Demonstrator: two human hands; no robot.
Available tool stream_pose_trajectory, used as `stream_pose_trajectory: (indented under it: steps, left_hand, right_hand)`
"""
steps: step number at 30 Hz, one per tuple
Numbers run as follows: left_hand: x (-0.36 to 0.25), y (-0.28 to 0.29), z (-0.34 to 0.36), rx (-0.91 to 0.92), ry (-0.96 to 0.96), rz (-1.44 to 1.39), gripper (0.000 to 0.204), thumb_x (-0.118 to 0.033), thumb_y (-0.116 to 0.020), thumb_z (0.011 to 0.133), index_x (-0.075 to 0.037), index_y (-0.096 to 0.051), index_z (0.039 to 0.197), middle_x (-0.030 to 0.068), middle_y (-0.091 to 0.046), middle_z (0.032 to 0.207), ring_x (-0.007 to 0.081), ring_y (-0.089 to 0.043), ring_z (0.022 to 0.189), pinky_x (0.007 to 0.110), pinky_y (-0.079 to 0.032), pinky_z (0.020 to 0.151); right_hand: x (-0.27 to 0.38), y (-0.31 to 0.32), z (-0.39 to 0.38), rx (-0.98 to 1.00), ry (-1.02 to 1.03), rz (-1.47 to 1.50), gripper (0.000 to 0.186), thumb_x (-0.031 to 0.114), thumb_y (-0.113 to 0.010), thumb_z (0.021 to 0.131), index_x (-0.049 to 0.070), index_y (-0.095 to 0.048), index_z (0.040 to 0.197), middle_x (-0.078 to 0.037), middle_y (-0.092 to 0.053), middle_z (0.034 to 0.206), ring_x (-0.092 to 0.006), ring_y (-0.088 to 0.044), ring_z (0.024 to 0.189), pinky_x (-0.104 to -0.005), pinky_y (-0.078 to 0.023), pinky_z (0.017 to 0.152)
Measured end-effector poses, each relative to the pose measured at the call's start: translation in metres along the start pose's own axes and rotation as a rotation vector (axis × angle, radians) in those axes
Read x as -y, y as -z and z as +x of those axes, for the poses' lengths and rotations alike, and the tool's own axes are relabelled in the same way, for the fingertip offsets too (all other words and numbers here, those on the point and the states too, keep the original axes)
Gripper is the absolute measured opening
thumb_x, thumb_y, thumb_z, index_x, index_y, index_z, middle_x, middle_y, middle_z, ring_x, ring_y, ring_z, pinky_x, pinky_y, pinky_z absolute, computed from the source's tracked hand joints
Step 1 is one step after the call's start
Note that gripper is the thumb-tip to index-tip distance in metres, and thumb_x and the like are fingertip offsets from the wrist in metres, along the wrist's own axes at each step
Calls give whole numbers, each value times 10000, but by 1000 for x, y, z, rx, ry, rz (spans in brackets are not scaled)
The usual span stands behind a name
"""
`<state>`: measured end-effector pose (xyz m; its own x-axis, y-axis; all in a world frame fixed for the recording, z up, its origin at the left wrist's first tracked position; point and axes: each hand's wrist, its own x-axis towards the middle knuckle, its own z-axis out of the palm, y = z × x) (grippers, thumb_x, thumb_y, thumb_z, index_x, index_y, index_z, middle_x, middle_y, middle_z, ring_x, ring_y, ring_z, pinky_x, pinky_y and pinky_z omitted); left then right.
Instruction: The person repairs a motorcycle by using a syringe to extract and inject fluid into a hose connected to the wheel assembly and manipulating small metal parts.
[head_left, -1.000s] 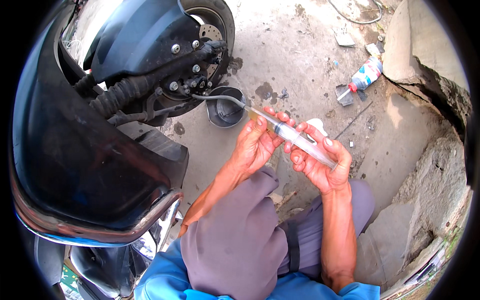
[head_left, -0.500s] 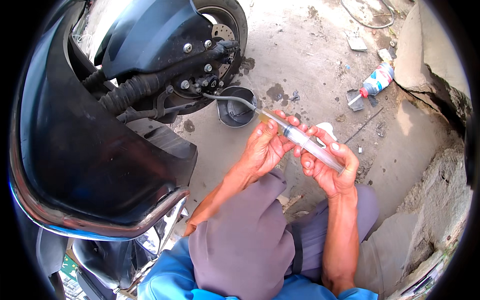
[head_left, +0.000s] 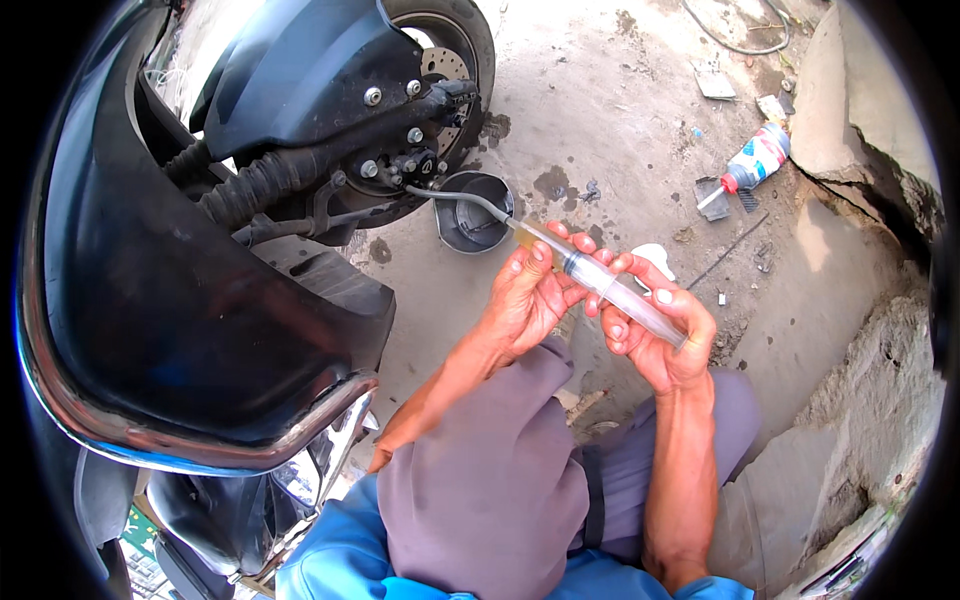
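Observation:
A clear plastic syringe (head_left: 632,302) lies slantwise between my hands, with yellowish fluid in the front of its barrel. My left hand (head_left: 525,305) grips the barrel close to the nozzle. Farther back, my right hand (head_left: 668,345) has its fingers around the plunger end. From the nozzle a thin grey hose (head_left: 470,197) curves left to a fitting on the brake caliper (head_left: 412,165), beside the wheel with its brake disc (head_left: 442,66). Below the hose, a dark open container (head_left: 446,228) stands on the ground.
Black bodywork of a scooter (head_left: 200,300) fills the left side. On the right lies a white, blue and red bottle (head_left: 760,155) with a nozzle. Broken concrete slabs (head_left: 850,400) edge the right. A thin rod (head_left: 730,248) and scraps litter the ground.

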<state>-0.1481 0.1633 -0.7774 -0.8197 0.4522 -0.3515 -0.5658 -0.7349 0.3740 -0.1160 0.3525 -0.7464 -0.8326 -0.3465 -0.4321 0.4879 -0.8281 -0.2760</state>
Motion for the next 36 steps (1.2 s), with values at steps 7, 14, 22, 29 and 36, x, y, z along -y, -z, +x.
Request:
stream_pose_trajectory:
  steps: [7, 14, 22, 29, 36]
  left_hand:
    - [-1, 0, -1, 15, 3, 7, 298, -317, -557, 996, -130, -514, 1224, 107, -553, 1219, 330, -566, 1212, 416, -593, 739]
    - [-2, 1, 0, 30, 7, 13, 291, -317, -548, 1000, -129, -514, 1220, 105, -549, 1222, 331, -555, 1228, 422, -598, 762]
    - [-2, 1, 0, 31, 14, -4, 292, -318, -552, 997, -130, -520, 1218, 109, -554, 1226, 336, -552, 1234, 421, -596, 760]
    - [-2, 5, -2, 45, 13, -19, 292, -318, -543, 1001, -125, -522, 1219, 113, -560, 1237, 339, -553, 1231, 430, -586, 805]
    - [-20, 4, -1, -166, -68, -63, 398, -401, -616, 954, -98, -537, 1200, 116, -588, 1201, 299, -562, 1210, 423, -498, 979]
  right_hand:
    - [1, 0, 0, 21, -9, 7, 510, 284, -526, 838, -29, -519, 1241, -277, -606, 978, -213, -589, 662, -312, -508, 591]
    - [0, -2, 2, 5, -7, -1, 504, 266, -524, 826, -27, -527, 1237, -285, -608, 968, -186, -569, 629, -291, -485, 559]
    - [1, 0, 1, 2, -21, 1, 493, 242, -524, 820, -28, -520, 1233, -279, -611, 960, -160, -525, 620, -279, -460, 552]
    - [1, 0, 2, 10, -36, -22, 488, 231, -522, 808, -27, -512, 1222, -262, -622, 926, -129, -470, 609, -263, -421, 541]
    - [4, -6, -1, -3, -38, -43, 512, 247, -528, 786, -31, -506, 1215, -309, -614, 926, -104, -429, 561, -236, -389, 506]
